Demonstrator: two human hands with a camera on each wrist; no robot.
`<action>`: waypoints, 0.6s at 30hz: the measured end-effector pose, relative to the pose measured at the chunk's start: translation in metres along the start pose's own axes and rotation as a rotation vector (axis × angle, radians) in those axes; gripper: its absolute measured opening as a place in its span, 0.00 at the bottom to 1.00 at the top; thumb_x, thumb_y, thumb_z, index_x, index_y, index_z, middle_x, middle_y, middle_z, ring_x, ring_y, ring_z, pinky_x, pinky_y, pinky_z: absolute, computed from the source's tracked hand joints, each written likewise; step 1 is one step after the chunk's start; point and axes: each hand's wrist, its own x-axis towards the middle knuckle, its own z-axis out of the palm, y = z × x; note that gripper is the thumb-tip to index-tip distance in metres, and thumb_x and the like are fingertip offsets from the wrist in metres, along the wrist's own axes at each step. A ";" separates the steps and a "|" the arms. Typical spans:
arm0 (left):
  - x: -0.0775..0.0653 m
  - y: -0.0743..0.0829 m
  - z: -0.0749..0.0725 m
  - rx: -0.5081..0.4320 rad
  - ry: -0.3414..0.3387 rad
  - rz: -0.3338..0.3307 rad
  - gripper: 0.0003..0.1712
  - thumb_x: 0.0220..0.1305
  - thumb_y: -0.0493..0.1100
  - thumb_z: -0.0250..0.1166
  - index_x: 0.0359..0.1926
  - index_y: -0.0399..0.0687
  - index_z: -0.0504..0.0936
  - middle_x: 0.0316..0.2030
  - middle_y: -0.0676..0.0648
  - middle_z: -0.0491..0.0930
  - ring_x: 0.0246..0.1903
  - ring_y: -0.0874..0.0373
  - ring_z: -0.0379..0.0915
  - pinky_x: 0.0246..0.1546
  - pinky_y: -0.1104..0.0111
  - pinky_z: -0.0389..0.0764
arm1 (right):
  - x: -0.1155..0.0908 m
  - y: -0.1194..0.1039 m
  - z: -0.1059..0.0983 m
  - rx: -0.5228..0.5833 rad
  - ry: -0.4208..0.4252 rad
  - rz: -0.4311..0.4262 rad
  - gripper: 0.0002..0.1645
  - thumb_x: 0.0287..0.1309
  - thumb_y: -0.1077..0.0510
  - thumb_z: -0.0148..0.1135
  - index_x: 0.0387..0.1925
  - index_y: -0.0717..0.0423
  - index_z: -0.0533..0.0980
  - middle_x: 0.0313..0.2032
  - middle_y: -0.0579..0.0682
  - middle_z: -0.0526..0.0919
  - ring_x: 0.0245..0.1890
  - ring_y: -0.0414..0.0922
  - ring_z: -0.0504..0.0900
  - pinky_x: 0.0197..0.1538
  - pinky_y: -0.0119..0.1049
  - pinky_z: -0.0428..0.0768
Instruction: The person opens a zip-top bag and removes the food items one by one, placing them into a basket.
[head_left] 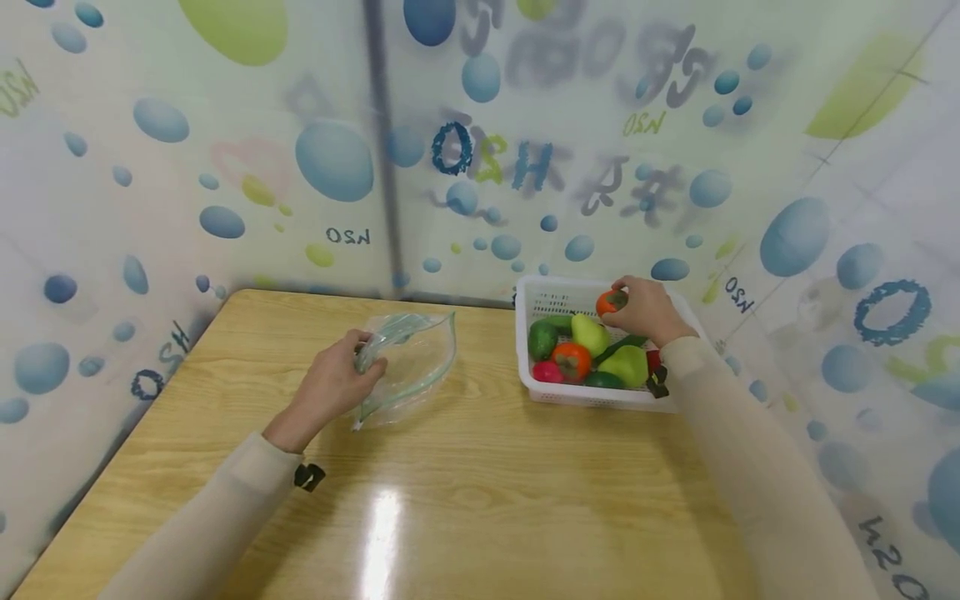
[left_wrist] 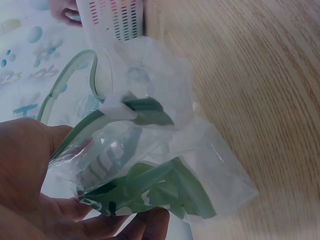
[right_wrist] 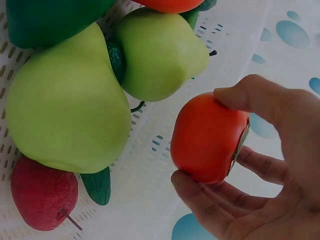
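My left hand grips one side of a clear zip bag with a green seal strip, its mouth spread open above the table. In the left wrist view, the thumb and fingers hold the plastic bag near its white slider. Over the white basket, my right hand pinches an orange-red persimmon between thumb and fingertips, leafy cap towards the palm. Green pears, another persimmon and a dark red fruit with a stem lie in the basket below.
The basket also holds a dark green vegetable and a pink-red piece. It stands at the back right of the wooden table, near the patterned wall. Light glares off the front of the tabletop.
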 end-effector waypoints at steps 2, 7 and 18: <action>-0.001 0.000 0.000 0.003 0.004 -0.003 0.38 0.87 0.53 0.66 0.83 0.32 0.72 0.61 0.27 0.88 0.40 0.49 0.86 0.35 0.61 0.82 | 0.003 0.000 0.000 -0.012 -0.011 0.008 0.41 0.70 0.53 0.75 0.76 0.72 0.75 0.64 0.73 0.86 0.55 0.64 0.84 0.63 0.61 0.87; -0.001 0.000 -0.001 0.000 0.007 -0.004 0.37 0.87 0.53 0.66 0.83 0.32 0.72 0.60 0.27 0.89 0.39 0.49 0.86 0.35 0.62 0.83 | 0.008 0.001 0.004 -0.025 -0.038 0.017 0.41 0.70 0.56 0.75 0.76 0.74 0.75 0.64 0.75 0.86 0.56 0.65 0.84 0.63 0.61 0.87; 0.000 -0.002 -0.001 0.004 0.003 -0.008 0.38 0.87 0.54 0.65 0.83 0.33 0.71 0.65 0.26 0.87 0.43 0.47 0.87 0.38 0.60 0.84 | 0.088 0.088 0.051 -0.087 -0.088 -0.005 0.44 0.61 0.54 0.81 0.75 0.68 0.79 0.65 0.71 0.89 0.56 0.64 0.88 0.61 0.61 0.90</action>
